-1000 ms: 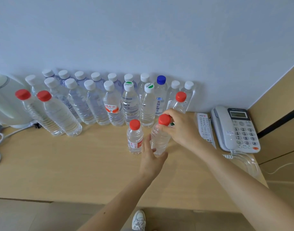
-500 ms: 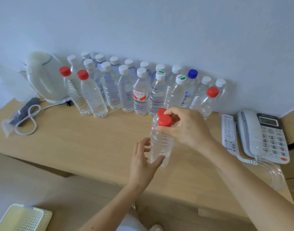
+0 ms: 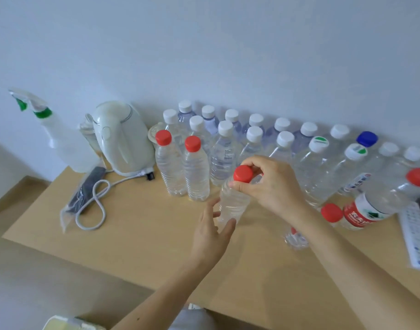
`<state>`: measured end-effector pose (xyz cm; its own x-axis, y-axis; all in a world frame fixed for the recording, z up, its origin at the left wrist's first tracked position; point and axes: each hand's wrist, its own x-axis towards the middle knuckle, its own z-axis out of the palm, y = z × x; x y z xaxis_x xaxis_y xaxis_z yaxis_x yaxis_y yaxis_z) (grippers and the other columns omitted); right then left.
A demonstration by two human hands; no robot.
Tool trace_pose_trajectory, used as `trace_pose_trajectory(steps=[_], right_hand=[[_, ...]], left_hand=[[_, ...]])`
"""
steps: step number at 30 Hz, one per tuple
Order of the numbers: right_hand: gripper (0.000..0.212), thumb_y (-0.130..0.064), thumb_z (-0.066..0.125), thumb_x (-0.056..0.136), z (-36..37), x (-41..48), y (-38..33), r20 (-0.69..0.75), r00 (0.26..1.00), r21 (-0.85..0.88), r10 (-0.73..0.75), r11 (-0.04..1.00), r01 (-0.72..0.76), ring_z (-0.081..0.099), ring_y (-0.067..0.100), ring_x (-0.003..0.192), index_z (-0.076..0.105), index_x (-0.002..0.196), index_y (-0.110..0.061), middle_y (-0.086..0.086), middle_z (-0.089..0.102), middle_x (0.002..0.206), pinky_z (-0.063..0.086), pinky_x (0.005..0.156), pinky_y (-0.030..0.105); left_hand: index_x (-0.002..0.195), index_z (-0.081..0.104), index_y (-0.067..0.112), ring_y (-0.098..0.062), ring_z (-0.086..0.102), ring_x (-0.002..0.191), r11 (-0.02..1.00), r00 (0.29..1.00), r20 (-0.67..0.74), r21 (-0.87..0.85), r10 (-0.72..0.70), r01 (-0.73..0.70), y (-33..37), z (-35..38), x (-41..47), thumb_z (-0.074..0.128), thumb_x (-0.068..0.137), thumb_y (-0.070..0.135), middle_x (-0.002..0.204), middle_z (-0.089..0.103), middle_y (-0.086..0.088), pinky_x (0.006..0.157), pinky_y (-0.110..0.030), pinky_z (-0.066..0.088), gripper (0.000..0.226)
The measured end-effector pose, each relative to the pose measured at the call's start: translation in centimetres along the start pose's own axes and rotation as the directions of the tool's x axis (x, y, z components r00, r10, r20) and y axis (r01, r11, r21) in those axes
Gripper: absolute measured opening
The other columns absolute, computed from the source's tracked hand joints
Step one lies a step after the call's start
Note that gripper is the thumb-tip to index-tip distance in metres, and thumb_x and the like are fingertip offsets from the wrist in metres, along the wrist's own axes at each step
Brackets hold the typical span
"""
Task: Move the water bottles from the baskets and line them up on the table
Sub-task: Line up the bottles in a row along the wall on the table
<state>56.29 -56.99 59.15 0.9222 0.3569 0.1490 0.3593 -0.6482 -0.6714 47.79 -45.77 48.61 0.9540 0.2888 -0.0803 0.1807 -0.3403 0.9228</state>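
A clear water bottle with a red cap [image 3: 235, 201] is held above the wooden table [image 3: 137, 236], tilted slightly. My right hand [image 3: 273, 184] pinches it at the neck just under the cap. My left hand [image 3: 211, 232] cups its lower end with thumb and fingers curved round it. Just to its left stand two red-capped bottles [image 3: 182, 170] side by side. Behind them, two rows of white-capped bottles [image 3: 251, 139] run along the wall. A small red-capped bottle [image 3: 331, 214] stands partly hidden behind my right forearm.
A white kettle [image 3: 123, 139] and a spray bottle [image 3: 59, 139] stand at the table's left end, with a bagged power cord [image 3: 90, 201] in front. A red-labelled bottle [image 3: 361, 214] and a remote [image 3: 416, 236] are at the right. A basket corner [image 3: 68, 326] shows bottom left.
Both hands lifted the red-capped bottle away from the small bottle and carried it left toward the two red-capped bottles. My view swung left and brought the kettle and spray bottle in.
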Motion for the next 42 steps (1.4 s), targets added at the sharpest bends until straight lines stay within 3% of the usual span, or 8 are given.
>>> trace_pose_trajectory(steps=[2,8,16,23,27,30,33,42], right_hand=[[0.032,-0.031,0.082,0.064,1.0,1.3,-0.4,-0.015,1.0,0.014,0.015,1.0,-0.015,0.059,0.018,0.08,0.064,0.085,-0.014,-0.001,0.066,0.083,0.043,0.076,0.027],[0.033,-0.03,0.081,0.065,2.5,3.9,-0.4,-0.034,0.999,0.011,0.041,0.999,-0.041,0.059,0.017,0.08,0.065,0.087,-0.013,-0.001,0.066,0.085,0.042,0.076,0.025],[0.031,-0.029,0.081,0.066,2.9,5.4,-0.5,-0.041,0.996,0.02,0.084,0.996,-0.083,0.06,0.013,0.081,0.066,0.09,-0.016,-0.002,0.068,0.086,0.046,0.079,0.027],[0.033,-0.029,0.081,0.066,2.9,5.4,-0.7,-0.04,0.991,0.047,0.131,0.991,-0.129,0.062,0.011,0.086,0.065,0.092,-0.018,-0.005,0.069,0.088,0.047,0.083,0.027],[0.04,-0.02,0.076,0.074,2.0,5.0,-0.7,0.042,0.993,0.077,0.11,0.991,-0.113,0.062,0.01,0.099,0.062,0.111,-0.016,-0.002,0.068,0.104,0.049,0.09,0.028],[0.058,-0.018,0.072,0.078,1.3,3.9,-0.5,0.11,0.981,0.112,0.157,0.979,-0.169,0.059,0.01,0.108,0.048,0.131,-0.018,0.0,0.06,0.123,0.048,0.091,0.022],[0.059,-0.02,0.069,0.081,0.5,2.2,-0.1,0.11,0.975,0.113,0.194,0.972,-0.207,0.059,0.01,0.105,0.045,0.134,-0.019,0.001,0.058,0.126,0.045,0.09,0.019],[0.039,-0.025,0.063,0.086,-5.3,-6.0,2.7,0.09,0.974,0.101,0.209,0.971,-0.218,0.059,-0.005,0.088,0.055,0.124,-0.029,-0.012,0.062,0.106,0.041,0.072,-0.004]], left_hand=[[0.131,0.037,0.028,-0.004,0.054,0.105,1.0,1.0,0.015,-0.019,-0.011,0.011,-0.3,-0.6,1.3,0.058,0.088,0.02,0.117,0.043,0.017,0.082,-0.023,0.048,0.049],[0.136,0.032,0.024,-0.005,0.052,0.11,0.993,0.996,0.074,-0.104,-0.054,0.062,-0.2,-1.3,3.4,0.052,0.092,0.017,0.115,0.048,0.01,0.075,-0.009,0.044,0.049],[0.134,0.035,0.02,-0.009,0.049,0.117,0.985,0.995,0.06,-0.152,-0.079,0.088,-0.2,-1.3,4.6,0.051,0.092,0.016,0.117,0.049,0.005,0.087,-0.022,0.045,0.045],[0.135,0.032,0.021,-0.01,0.052,0.114,0.974,0.992,0.1,-0.204,-0.076,0.095,-0.6,-1.0,4.6,0.052,0.091,0.012,0.123,0.044,0.004,0.074,-0.011,0.045,0.049],[0.136,0.033,0.021,-0.011,0.057,0.108,0.966,0.993,0.081,-0.239,-0.081,0.098,-0.9,-0.8,4.3,0.051,0.092,0.01,0.122,0.044,0.007,0.071,-0.005,0.046,0.049],[0.134,0.036,0.023,-0.008,0.057,0.108,0.971,0.994,0.078,-0.223,-0.07,0.086,-0.7,-0.7,3.7,0.049,0.092,0.01,0.127,0.043,0.012,0.07,-0.005,0.046,0.045],[0.129,0.038,0.027,-0.001,0.055,0.109,0.977,0.993,0.11,-0.199,-0.051,0.072,-0.5,-0.3,2.4,0.047,0.092,0.009,0.131,0.043,0.016,0.07,-0.008,0.047,0.042],[0.118,0.042,0.037,0.014,0.051,0.103,0.987,0.926,0.346,-0.107,0.153,-0.123,2.3,5.0,-4.0,0.048,0.088,0.016,0.118,0.048,0.027,0.075,-0.004,0.042,0.038]])
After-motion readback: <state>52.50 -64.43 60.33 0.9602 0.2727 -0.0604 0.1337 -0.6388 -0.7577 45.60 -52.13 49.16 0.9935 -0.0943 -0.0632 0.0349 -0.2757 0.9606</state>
